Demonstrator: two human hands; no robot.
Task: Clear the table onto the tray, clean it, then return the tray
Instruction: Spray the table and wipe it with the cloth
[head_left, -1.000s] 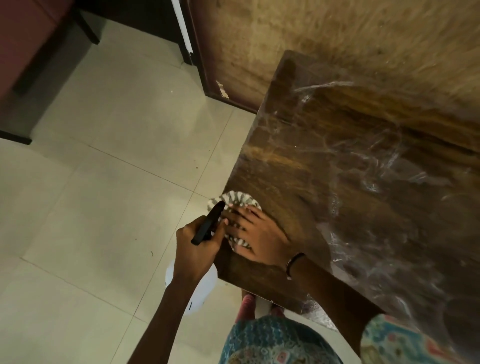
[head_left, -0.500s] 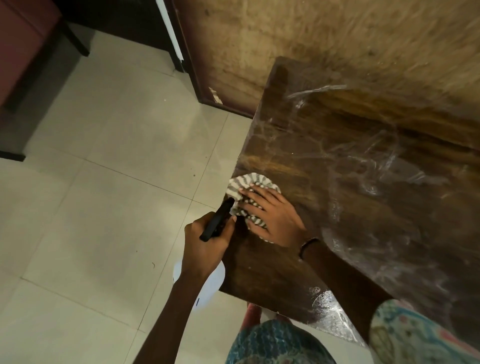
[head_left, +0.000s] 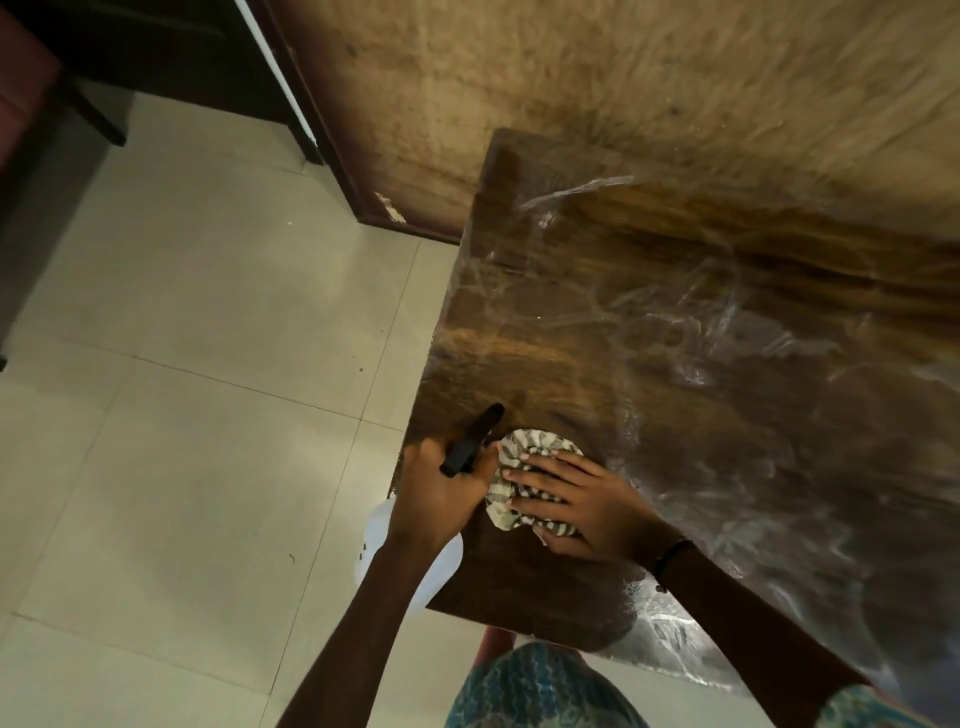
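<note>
Floor tiles (head_left: 171, 364), pale and bare of task objects, fill the left of the head view; a dark door frame (head_left: 306, 119) rises at upper left against the mottled wall (head_left: 623, 78); the tray is not in view, so its position cannot be told.

Left hand (head_left: 441, 493), at the table's near left edge, is curled round the black trigger head (head_left: 470, 441) of a spray bottle; the white bottle body (head_left: 410, 556) hangs below the hand and beside the table edge, mostly hidden by the forearm; holding it off the surface probably keeps the cleaner ready while leaving the wood free for wiping; whether a finger presses the trigger cannot be told.

Striped cloth (head_left: 524, 467), bunched into a pad, lies on the table (head_left: 675, 364) just right of the left hand, close to it though contact is unclear; the right hand (head_left: 582, 509) lies flat over the cloth, its fingers (head_left: 540, 475) spread and nearly straight, pressing down rather than gripping; a flat palm likely spreads pressure across the pad; a dark band (head_left: 672, 558) circles the wrist.

Table surface to the right carries a wrinkled clear plastic cover (head_left: 727, 322) with pale streaks; no dishes show on the visible part, so the step in hand appears to be cleaning, with the tray's return not yet done.
</note>
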